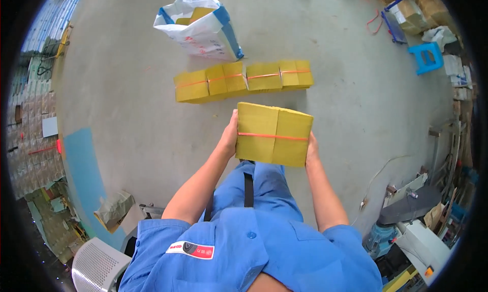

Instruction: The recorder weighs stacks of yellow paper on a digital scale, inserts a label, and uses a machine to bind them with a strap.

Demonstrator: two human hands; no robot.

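Between my two hands I hold up a square bundle of yellow paper (274, 150), bound across its middle by a thin red band. My left hand (231, 134) presses against its left side, and my right hand (312, 148) grips the right side; some fingers are hidden behind it. Beyond it, a row of similar banded yellow bundles (226, 84) stands on the floor, side by side. Farther off is a white and blue woven sack (203, 40), its top open, with more yellow paper showing inside.
A blue plastic stool (426, 58) stands at the far right near cardboard boxes (409, 15). At the lower right is a machine with a blue motor (380, 238), its cable on the grey floor (137, 88). A perforated grey chair (99, 265) is at the lower left.
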